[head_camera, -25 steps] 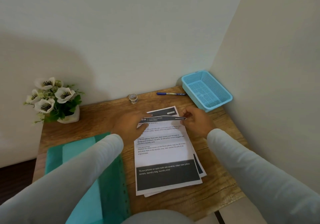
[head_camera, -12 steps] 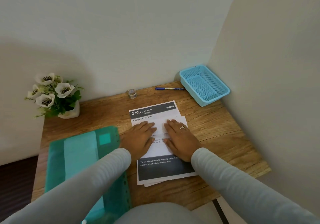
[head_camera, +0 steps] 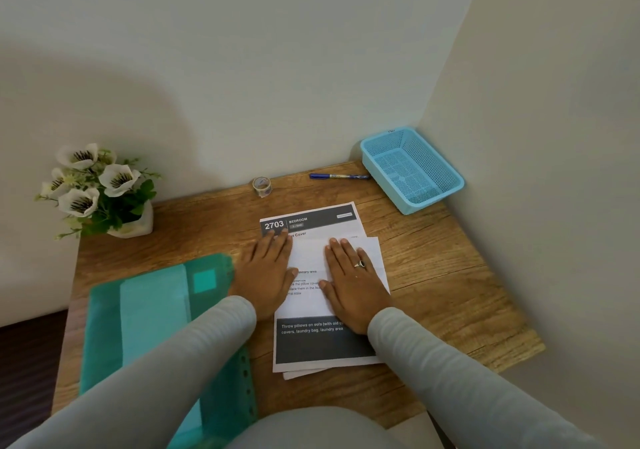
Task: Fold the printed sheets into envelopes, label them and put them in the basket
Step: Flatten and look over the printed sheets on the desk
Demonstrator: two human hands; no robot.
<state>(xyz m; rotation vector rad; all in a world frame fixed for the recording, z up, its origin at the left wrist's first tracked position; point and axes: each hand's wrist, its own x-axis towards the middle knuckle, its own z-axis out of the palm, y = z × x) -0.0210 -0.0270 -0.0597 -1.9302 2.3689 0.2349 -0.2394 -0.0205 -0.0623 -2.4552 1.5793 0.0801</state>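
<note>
**A:** What's changed?

**B:** A second ago both hands pinched the far edge of the top sheet (head_camera: 322, 341) in the air. Now that edge is down as a flap (head_camera: 308, 254). The palms have slid apart from where they met half a second back.

**A:** Hands?

**B:** Left hand (head_camera: 266, 272): fingers straight, flat at the sheet's left edge, partly on the desk (head_camera: 450, 275). Right hand (head_camera: 353, 282): flat, fingers spread, on the flap's right half. Neither grips anything.

**A:** Where's the paper?

**B:** Mid-desk, atop a sheet beneath (head_camera: 311, 218) headed 2703.

**A:** Meaning?

**B:** First fold looks creased. More folds remain, I judge. Pen (head_camera: 339, 176) and tape roll (head_camera: 262, 186) lie along the far edge, no hand on them. Basket (head_camera: 446, 188) waits at the far right corner.
</note>
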